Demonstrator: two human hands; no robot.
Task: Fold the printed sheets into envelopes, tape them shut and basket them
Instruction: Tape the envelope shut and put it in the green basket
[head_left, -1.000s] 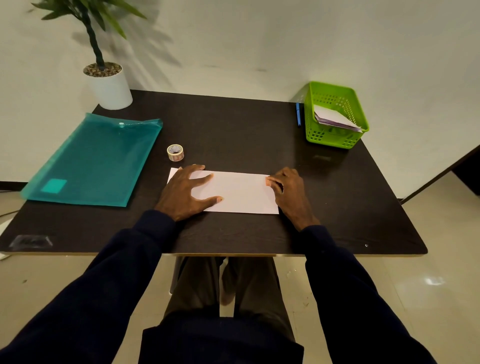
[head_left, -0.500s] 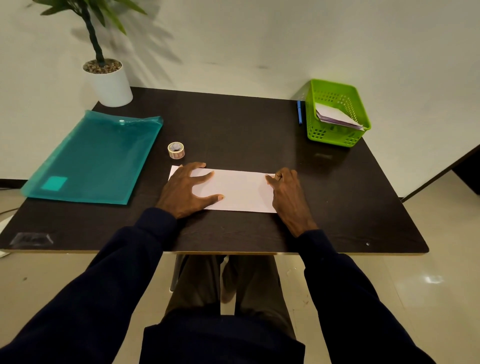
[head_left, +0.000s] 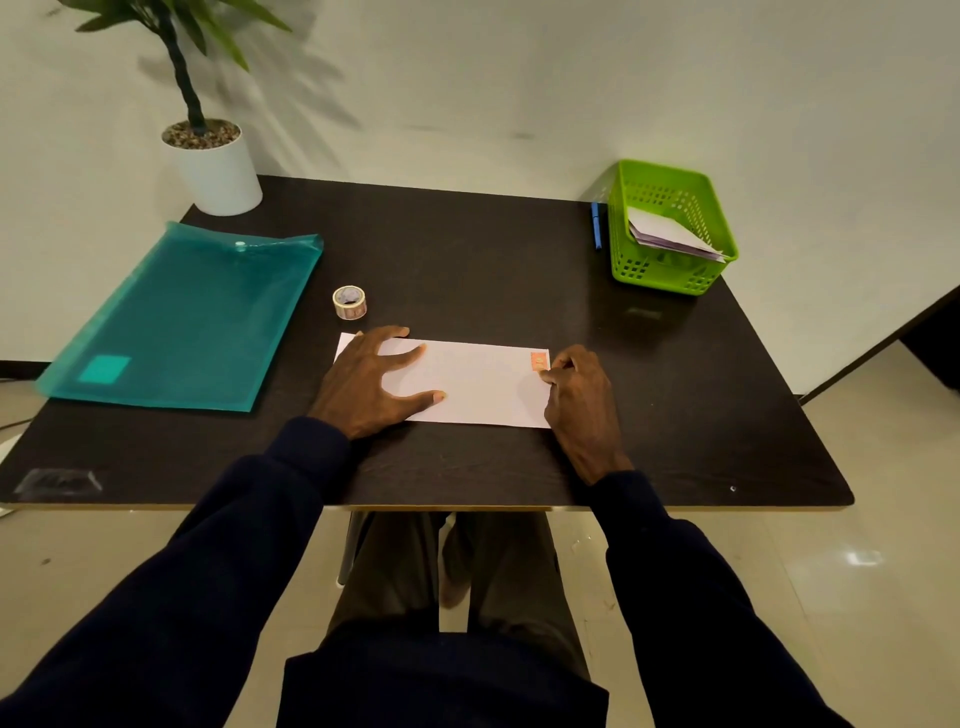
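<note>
Left hand (head_left: 371, 382) flat on folded sheet (head_left: 475, 382); right hand (head_left: 579, 397) at taped end.

A folded sheet (head_left: 478, 384) lies flat on the table (head_left: 467, 249), near its front edge. The left hand (head_left: 371, 382) rests on the sheet's left end; the right hand (head_left: 579, 395) touches its right end. A tape roll (head_left: 349, 302) stands just behind the sheet's left corner. A document folder (head_left: 192, 322) lies to the left, a potted plant (head_left: 210, 161) behind it. At the far right corner stands a basket (head_left: 670, 275) holding folded papers (head_left: 665, 234), a pen (head_left: 596, 226) just beside its left wall.
</note>
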